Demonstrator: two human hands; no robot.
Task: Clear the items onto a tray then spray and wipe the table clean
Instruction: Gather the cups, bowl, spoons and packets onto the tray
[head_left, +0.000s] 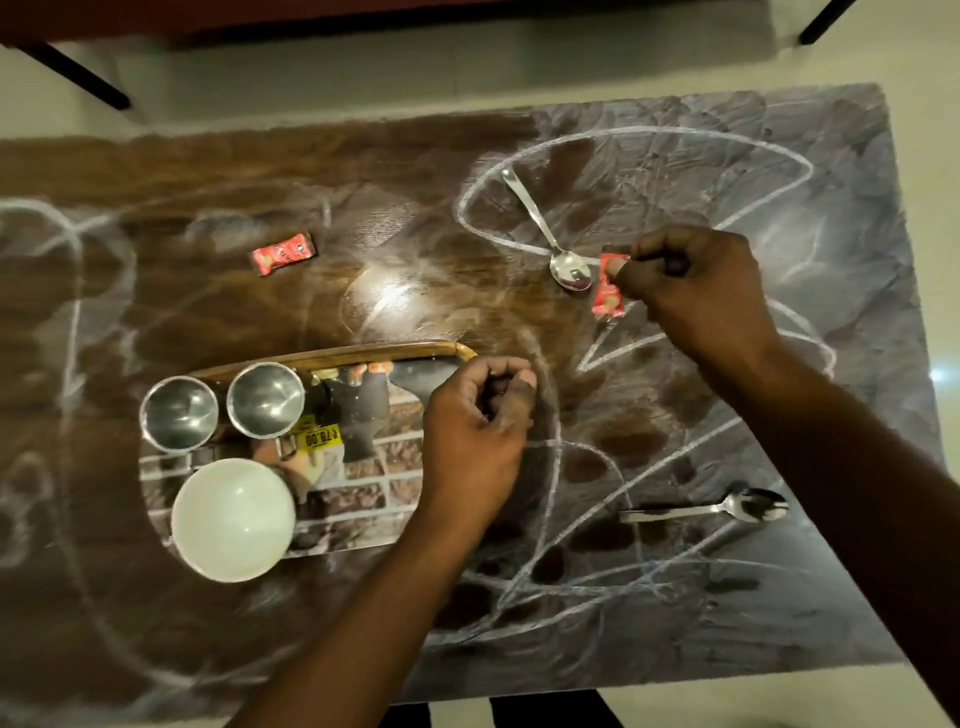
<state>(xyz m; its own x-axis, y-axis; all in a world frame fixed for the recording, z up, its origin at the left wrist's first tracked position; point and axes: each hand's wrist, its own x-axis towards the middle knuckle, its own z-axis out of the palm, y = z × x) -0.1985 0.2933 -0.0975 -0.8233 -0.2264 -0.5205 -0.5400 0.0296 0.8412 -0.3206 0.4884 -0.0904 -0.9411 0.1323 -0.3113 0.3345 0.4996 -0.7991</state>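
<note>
Right now my right hand (696, 291) is pinching a red packet (608, 291) between thumb and fingertips, lifting its top end, just beside the bowl of a spoon (545, 234) whose handle is pointing toward the far edge of the surface (208, 171). My left hand (478, 431) is curling over the right end of the tray (332, 356); I cannot tell whether it is gripping the rim or nothing. The tray is sitting toward the near left and carrying two steel cups (179, 413) (266, 397) along its far side and a white bowl (232, 519) overhanging its near edge. A second red packet (283, 253) is lying beyond the tray with bare room around it. Another spoon (711, 509) is lying near the right edge. White chalky smears are covering the surface, thickest on the right.
</note>
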